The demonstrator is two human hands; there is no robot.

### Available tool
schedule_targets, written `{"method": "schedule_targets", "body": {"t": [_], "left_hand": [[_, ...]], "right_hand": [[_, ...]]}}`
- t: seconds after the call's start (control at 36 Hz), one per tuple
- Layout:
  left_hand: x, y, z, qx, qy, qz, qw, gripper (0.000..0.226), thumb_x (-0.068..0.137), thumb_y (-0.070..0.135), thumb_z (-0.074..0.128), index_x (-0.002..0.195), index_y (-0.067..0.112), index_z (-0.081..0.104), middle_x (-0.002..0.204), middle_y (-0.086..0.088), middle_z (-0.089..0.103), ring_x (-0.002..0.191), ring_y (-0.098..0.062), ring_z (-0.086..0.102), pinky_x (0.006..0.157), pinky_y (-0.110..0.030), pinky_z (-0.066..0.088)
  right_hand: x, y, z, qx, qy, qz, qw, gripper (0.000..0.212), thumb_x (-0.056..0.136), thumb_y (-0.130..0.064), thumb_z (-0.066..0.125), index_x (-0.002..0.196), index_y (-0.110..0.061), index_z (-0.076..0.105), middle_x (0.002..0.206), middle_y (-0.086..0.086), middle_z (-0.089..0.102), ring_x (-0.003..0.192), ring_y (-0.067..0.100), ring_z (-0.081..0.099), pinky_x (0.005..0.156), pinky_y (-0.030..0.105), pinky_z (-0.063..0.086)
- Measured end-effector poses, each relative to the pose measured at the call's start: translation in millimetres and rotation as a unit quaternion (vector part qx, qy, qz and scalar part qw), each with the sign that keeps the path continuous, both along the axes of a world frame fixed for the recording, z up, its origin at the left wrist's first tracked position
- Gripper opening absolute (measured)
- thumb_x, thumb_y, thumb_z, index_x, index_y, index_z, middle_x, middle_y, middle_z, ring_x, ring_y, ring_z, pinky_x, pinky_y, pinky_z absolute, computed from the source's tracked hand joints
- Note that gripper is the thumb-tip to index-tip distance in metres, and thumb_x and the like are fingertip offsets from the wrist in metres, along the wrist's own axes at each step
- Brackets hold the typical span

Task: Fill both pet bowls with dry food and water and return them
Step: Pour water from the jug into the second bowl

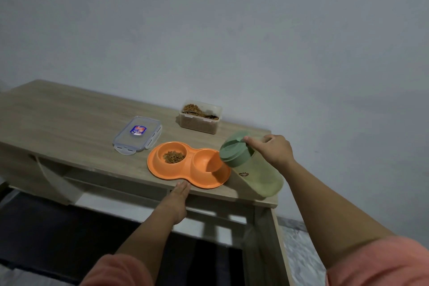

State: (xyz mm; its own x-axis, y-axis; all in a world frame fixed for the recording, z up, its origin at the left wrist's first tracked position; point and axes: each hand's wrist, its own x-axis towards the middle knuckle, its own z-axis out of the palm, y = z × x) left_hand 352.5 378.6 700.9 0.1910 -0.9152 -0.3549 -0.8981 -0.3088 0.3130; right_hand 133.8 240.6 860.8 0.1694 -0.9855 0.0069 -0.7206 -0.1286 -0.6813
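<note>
An orange double pet bowl [153, 162] lies near the front edge of the wooden table [69, 118]. Its left well holds brown dry food [174, 157]; the right well [205, 161] looks bare of food, and I cannot tell whether water is in it. My right hand [270, 148] grips a green water jug [253, 167] tilted sideways, its green lid end over the right well's rim. My left hand [177, 202] lies flat with fingertips touching the bowl's front edge.
An open clear container of dry food [200, 117], with a spoon in it, stands at the back by the wall. Its clear lid [138, 134] with a blue label lies left of the bowl. The table's right edge is just beyond the jug.
</note>
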Motion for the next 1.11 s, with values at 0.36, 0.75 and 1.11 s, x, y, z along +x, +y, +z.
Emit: {"method": "schedule_targets", "body": {"t": [0.36,0.75,1.11], "left_hand": [[-1,-1,4,0.017,0.001,0.0,1.0,0.077,0.093,-0.005,0.036,0.155,0.015,-0.006,0.162,0.002,-0.016,0.15,-0.015,-0.012,0.122,-0.03,0.003],[0,-1,5,0.025,0.001,-0.008,1.0,0.077,0.093,-0.005,0.035,0.155,0.013,-0.007,0.162,0.0,-0.017,0.15,-0.016,-0.013,0.123,-0.03,0.004],[0,-1,6,0.025,0.012,0.0,1.0,0.079,0.091,-0.009,0.034,0.155,0.015,-0.006,0.162,0.002,-0.017,0.15,-0.015,-0.013,0.123,-0.033,0.005]], "right_hand": [[22,8,12,-0.059,0.159,0.043,0.985,0.061,0.069,-0.079,0.054,0.064,-0.019,0.054,0.068,-0.001,0.059,0.073,0.02,0.058,0.051,0.025,0.035],[31,10,20,-0.081,0.224,0.056,0.969,0.06,0.074,-0.073,0.056,0.064,-0.015,0.053,0.075,0.004,0.063,0.075,0.022,0.058,0.056,0.027,0.04],[32,10,21,-0.077,0.223,0.054,0.97,0.058,0.072,-0.074,0.056,0.061,-0.018,0.049,0.071,0.002,0.06,0.074,0.021,0.059,0.059,0.029,0.043]]}}
